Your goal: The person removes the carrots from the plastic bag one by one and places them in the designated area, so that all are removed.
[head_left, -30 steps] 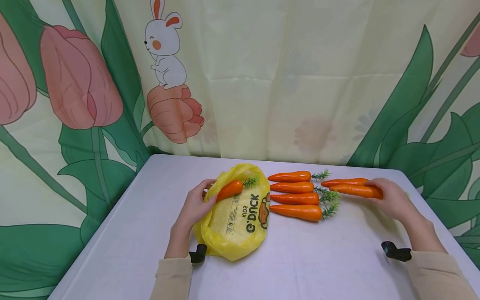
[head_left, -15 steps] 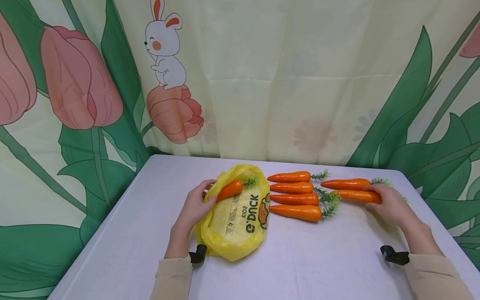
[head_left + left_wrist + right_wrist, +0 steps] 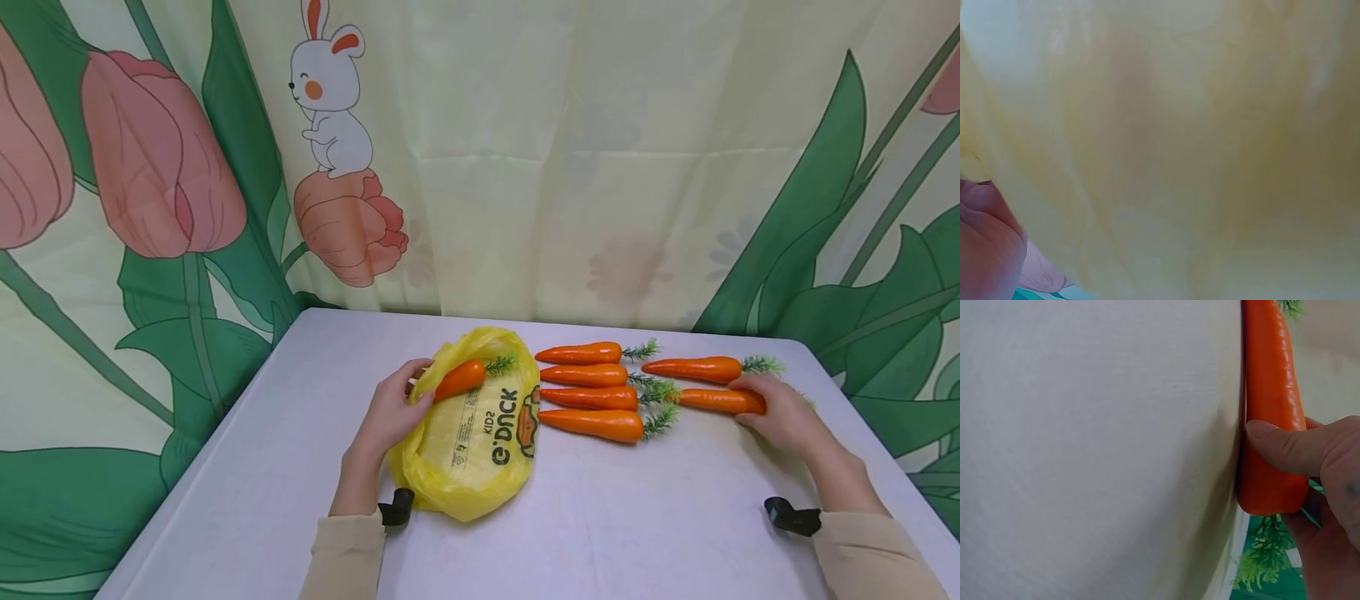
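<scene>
My left hand [image 3: 393, 408] grips the rim of a yellow plastic bag [image 3: 457, 492] that lies with its mouth spread wide. An orange carrot with a green top [image 3: 461, 379] lies inside the bag, close to my left thumb. The left wrist view is mostly filled by blurred yellow plastic [image 3: 1160, 150]. At the right, my right hand [image 3: 780, 412] holds a carrot [image 3: 720, 401] by its thick end on the table. In the right wrist view, the thumb presses along this carrot's side [image 3: 1272, 375]. Just behind it lies another carrot [image 3: 693, 368], apart from the hand.
Several carrots [image 3: 588, 398] lie in a stacked row right of the bag, tips toward it. They stand on a white-covered table [image 3: 600, 517]. A printed curtain [image 3: 487, 167] hangs behind the table's far edge.
My right hand has drawn slightly nearer with its carrot, which now lies apart from the one behind; that rear carrot's leafy top has come into view. The left hand and bag have stayed put.
</scene>
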